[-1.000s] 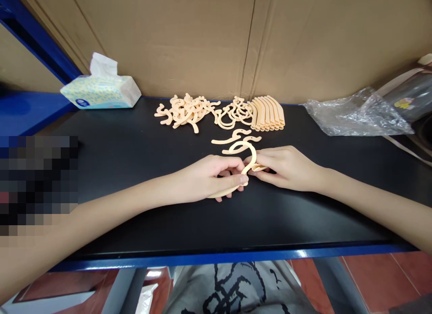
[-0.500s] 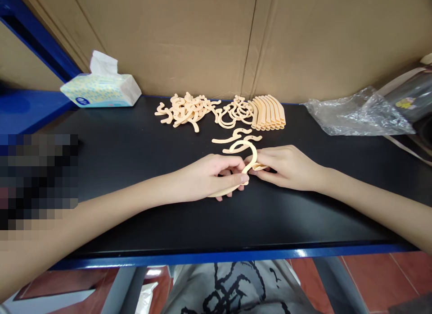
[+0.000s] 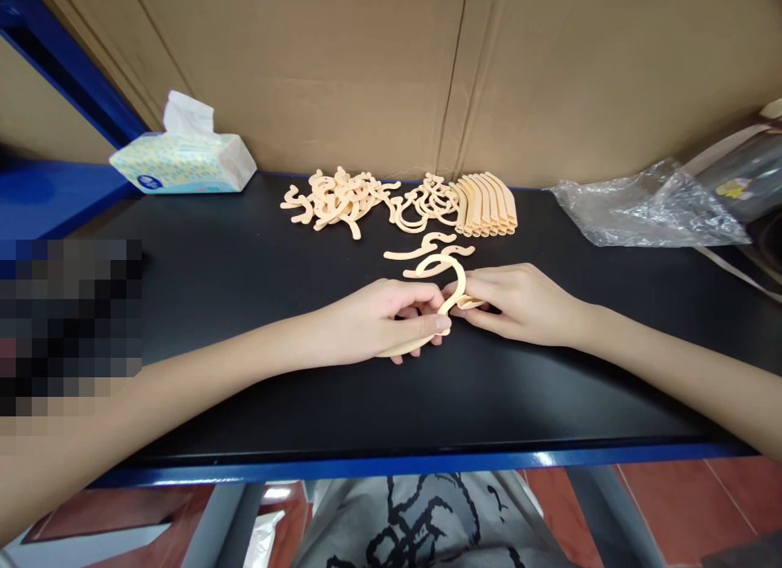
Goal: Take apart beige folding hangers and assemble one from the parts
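Observation:
Near the middle of the black table, my left hand (image 3: 384, 317) is closed around a beige plastic clothes-hanger arm (image 3: 403, 350), its thumb pressing where a curved hanger hook (image 3: 460, 279) meets it. The hook's open curve points up and away from me. Close against it, the fingers of my right hand (image 3: 525, 307) pinch a second hanger arm (image 3: 469, 302), of which only a hollow end shows. My fingers hide how these parts join. Just beyond my hands lie two loose curved arm pieces: one nearer piece (image 3: 421, 273) and one farther piece (image 3: 406, 254).
Toward the back are a heap of short curved pieces (image 3: 345, 201), a smaller pile of hooks (image 3: 410, 224) and a neat stack of hanger arms (image 3: 489, 203). A tissue pack (image 3: 183, 162) stands back left. A clear plastic bag (image 3: 648, 205) lies at right, before a cardboard wall (image 3: 366, 71).

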Demonstrator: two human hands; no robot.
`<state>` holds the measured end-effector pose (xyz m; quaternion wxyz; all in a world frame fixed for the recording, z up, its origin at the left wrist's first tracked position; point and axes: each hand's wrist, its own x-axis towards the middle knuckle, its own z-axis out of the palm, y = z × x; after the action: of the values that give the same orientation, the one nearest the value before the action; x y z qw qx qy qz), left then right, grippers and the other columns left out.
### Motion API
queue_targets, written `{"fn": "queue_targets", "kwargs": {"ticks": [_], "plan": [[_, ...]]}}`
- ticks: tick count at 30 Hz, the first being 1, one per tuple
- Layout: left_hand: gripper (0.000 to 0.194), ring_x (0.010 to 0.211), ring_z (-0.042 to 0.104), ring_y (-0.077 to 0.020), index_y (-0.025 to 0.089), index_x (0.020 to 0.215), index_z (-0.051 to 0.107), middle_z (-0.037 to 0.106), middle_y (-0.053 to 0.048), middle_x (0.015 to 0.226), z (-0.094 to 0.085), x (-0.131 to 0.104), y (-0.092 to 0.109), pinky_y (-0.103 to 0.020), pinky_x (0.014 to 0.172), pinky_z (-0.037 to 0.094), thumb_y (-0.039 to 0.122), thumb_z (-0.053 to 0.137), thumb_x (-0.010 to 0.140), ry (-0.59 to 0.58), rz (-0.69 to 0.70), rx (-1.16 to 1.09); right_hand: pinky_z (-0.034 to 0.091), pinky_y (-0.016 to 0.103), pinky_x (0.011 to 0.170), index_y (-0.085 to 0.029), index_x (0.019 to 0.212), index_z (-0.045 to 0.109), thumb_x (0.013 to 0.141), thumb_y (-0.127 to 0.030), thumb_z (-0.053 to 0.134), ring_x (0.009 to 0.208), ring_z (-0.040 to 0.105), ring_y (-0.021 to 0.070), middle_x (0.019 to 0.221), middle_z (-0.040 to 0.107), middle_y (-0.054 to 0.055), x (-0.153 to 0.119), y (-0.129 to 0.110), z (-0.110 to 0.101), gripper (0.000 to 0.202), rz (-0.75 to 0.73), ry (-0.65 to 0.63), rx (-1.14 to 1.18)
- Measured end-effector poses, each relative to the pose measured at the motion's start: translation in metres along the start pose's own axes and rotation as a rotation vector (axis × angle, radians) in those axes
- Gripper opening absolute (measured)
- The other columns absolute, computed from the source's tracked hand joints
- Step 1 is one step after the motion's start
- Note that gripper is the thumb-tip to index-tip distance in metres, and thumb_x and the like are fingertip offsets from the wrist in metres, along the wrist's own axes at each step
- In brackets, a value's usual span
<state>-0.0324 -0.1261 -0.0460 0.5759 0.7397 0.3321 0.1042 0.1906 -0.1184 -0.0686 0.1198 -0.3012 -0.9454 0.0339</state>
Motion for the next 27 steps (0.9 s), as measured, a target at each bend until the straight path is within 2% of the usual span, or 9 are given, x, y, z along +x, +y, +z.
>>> {"fn": "queue_targets", "kwargs": {"ticks": [6, 13, 18, 27], "plan": [[0.030, 0.063, 0.054, -0.0087, 0.014, 0.082, 0.052, 0.059, -0.002, 0.082, 0.0007, -0.0005, 0.0025, -0.017, 0.048, 0.049, 0.044, 0.052, 0.085, 0.004, -0.012, 0.012, 0.038, 0.023, 0.060, -0.017, 0.093, 0.058, 0.094, -0.031, 0.039, 0.069, 0.056, 0.0123, 0.081, 0.062, 0.003, 0.0000, -0.0001, 0.0001, 0.024, 0.007, -0.006, 0.003], [0.022, 0.064, 0.055, -0.0086, 0.014, 0.083, 0.053, 0.059, -0.002, 0.084, -0.0001, -0.0011, 0.0007, -0.016, 0.049, 0.048, 0.035, 0.049, 0.087, -0.002, 0.021, 0.027, 0.039, 0.023, 0.061, -0.018, 0.094, 0.057, 0.094, -0.030, 0.039, 0.070, 0.056, 0.0127, 0.082, 0.063, 0.004, -0.0003, -0.0011, -0.0008, 0.022, 0.007, -0.009, 0.023], [0.022, 0.066, 0.056, -0.0101, 0.015, 0.084, 0.053, 0.060, -0.002, 0.084, -0.0008, -0.0016, -0.0028, -0.019, 0.050, 0.049, 0.036, 0.049, 0.088, -0.008, 0.056, 0.012, 0.039, 0.023, 0.061, -0.018, 0.095, 0.057, 0.093, -0.030, 0.040, 0.070, 0.056, 0.0126, 0.082, 0.063, 0.003, -0.0011, 0.0002, -0.0004, 0.021, 0.023, -0.019, 0.010], [0.022, 0.067, 0.056, -0.0088, 0.015, 0.086, 0.053, 0.059, -0.002, 0.086, -0.0010, -0.0028, -0.0046, -0.016, 0.050, 0.050, 0.036, 0.047, 0.089, -0.024, 0.071, 0.006, 0.040, 0.024, 0.062, -0.019, 0.098, 0.056, 0.093, -0.029, 0.040, 0.072, 0.058, 0.0136, 0.084, 0.064, 0.004, -0.0002, -0.0003, -0.0011, 0.020, 0.019, -0.018, 0.014]]}}
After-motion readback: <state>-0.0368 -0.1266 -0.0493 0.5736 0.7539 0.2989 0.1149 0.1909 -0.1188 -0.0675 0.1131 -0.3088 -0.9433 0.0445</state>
